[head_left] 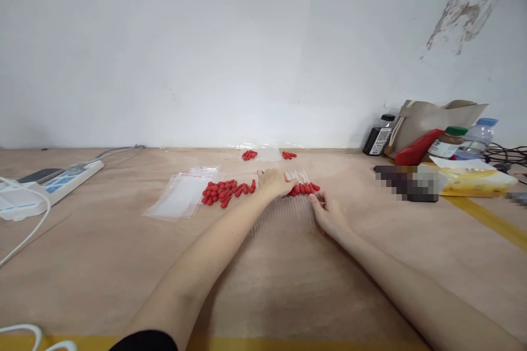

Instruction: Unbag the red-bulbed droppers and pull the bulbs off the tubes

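A row of thin clear tubes (pixel 284 216) lies side by side on the table. Red rubber bulbs (pixel 302 188), like those of droppers, line its far end, and more clear tubes (pixel 297 175) show behind them. My left hand (pixel 272 182) reaches over the row's left part, its fingers closed at a red bulb near the middle. At the right end, my right hand (pixel 329 215) has its fingers bent together beside the last bulbs and tubes; what they pinch is hidden. Left of my left hand lies a loose pile of red rubber bulbs (pixel 220 192).
Clear zip bags (pixel 177 194) lie left of the pile. Near the wall rests a clear bag (pixel 267 154) with small red bulb groups by it. A power strip (pixel 69 181) stands far left; bottles (pixel 379 137), a beige bag (pixel 436 118) and a yellow tissue pack (pixel 473 178) stand right.
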A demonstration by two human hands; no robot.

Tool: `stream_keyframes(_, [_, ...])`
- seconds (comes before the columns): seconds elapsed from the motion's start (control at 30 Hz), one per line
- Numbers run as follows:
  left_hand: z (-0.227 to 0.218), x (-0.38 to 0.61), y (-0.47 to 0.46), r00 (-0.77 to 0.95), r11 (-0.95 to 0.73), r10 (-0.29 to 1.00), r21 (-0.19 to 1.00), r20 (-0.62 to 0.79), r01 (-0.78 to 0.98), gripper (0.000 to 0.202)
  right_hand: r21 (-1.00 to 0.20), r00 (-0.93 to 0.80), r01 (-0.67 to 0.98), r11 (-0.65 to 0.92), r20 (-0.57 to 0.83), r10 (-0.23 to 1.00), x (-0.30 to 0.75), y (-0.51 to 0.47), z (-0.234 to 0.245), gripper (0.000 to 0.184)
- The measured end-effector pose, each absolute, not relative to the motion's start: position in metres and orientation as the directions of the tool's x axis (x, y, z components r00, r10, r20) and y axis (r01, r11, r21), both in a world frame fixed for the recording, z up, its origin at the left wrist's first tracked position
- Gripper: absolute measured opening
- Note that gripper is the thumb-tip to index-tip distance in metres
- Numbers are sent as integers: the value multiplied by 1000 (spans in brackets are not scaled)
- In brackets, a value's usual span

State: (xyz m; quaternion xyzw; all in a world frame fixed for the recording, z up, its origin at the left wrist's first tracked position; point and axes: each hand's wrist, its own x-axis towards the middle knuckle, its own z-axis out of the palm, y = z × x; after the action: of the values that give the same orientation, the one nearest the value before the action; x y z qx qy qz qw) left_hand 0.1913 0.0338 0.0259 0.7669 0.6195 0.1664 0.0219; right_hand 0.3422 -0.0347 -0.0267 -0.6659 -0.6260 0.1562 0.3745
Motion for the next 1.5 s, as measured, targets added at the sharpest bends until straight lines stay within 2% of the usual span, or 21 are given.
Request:
stream_keyframes(0.17, [25,197,35,148,-189,967,197,205,962,31,-739,161,669,83,253,954,343,-31,-31,32])
stream_keyframes(0.37, [23,200,34,113,-158,966,184,233,970,31,-743,128,658,122,270,954,343,-30,-31,32])
stream_keyframes(0.5, [28,197,35,76,-140,959,222,272,965,27,-739,136,667,101,254,958,344,-30,-30,34])
stream_keyframes(0.67, [42,173,22,45,-152,947,322,317,934,28,-782,152,611,121,266,952,348,-23,-35,39])
stream_keyframes(0.8, [40,131,-16,144,-295,901,332,410,896,20,-824,196,544,159,309,930,350,-18,-40,39])
stream_keyframes(0.87, [32,106,-38,328,-516,785,263,525,815,18,-841,215,510,179,326,920,350,-16,-42,39])
stream_keyframes(0.97, [16,79,-64,486,-684,639,151,596,714,14,-859,208,472,200,329,921,349,-15,-43,41])
stream_keyframes(1.03, [7,70,-72,535,-732,577,101,617,674,10,-867,201,456,202,321,925,349,-15,-43,42])
stream_keyframes(1.23, [-5,65,-70,524,-756,485,35,701,654,7,-879,224,440,184,306,925,349,-16,-39,43])
stream_keyframes(1.4, [-8,63,-66,528,-762,464,17,711,647,5,-807,196,465,364,495,847,342,-29,-28,41])
stream_keyframes(1.5, [-9,64,-68,533,-763,456,5,713,646,6,-581,-43,583,568,676,736,335,-45,-18,31])
